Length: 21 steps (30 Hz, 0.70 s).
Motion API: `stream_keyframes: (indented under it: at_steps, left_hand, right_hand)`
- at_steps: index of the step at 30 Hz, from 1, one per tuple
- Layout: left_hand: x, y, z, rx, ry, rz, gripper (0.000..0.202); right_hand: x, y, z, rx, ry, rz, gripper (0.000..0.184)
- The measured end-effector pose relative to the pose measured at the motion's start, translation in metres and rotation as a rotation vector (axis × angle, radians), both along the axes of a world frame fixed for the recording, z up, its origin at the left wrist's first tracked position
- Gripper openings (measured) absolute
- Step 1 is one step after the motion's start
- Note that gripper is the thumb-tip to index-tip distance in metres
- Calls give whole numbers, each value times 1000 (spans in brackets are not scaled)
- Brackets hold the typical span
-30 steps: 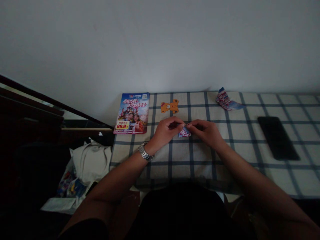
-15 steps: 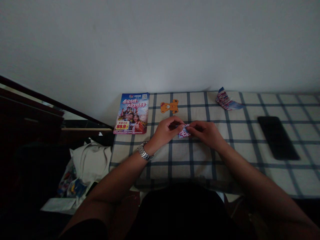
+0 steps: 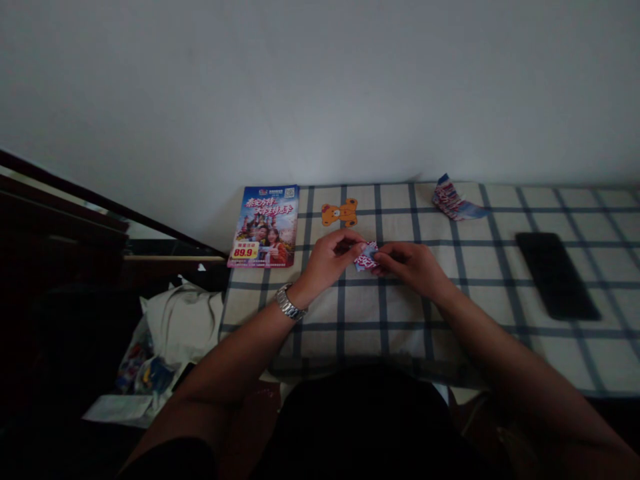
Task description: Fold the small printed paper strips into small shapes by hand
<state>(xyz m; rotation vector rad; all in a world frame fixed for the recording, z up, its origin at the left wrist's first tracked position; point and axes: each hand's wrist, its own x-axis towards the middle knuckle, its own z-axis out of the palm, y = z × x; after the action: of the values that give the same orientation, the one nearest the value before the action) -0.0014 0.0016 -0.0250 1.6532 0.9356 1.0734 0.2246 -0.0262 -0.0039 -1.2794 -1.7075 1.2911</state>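
Note:
A small folded piece of printed paper, pink, white and blue, is pinched between both my hands above the checked cloth. My left hand, with a metal watch at its wrist, grips the paper's left side between thumb and fingers. On the right side my right hand holds it the same way, and its fingertips cover part of the paper. Just beyond my left hand lies a flat orange bear cutout.
A stack of printed flyers lies at the table's left end. Near the wall sits a folded printed paper. A black phone rests at the right on the checked tablecloth. Below the left edge stands a white bag.
The small folded paper has tilted and turned a little between my fingers, showing more of its pink and white print. Both hands have shifted only slightly and keep their grip.

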Motion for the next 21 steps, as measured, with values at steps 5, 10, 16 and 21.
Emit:
stream_keyframes:
  at_steps: [5, 10, 16, 21]
  left_hand:
    - [0, 1, 1, -16, -17, -6, 27]
    - [0, 1, 8, 6, -12, -4, 29]
    - [0, 2, 7, -119, -158, 4, 33]
    - [1, 1, 4, -159, -132, -52, 31]
  right_hand:
    - [0, 0, 0, 11, -1, -8, 32]
    - [2, 3, -2, -33, 84, -40, 35]
    - [6, 5, -5, -18, 96, -122, 38]
    - [4, 4, -3, -5, 77, -140, 40]
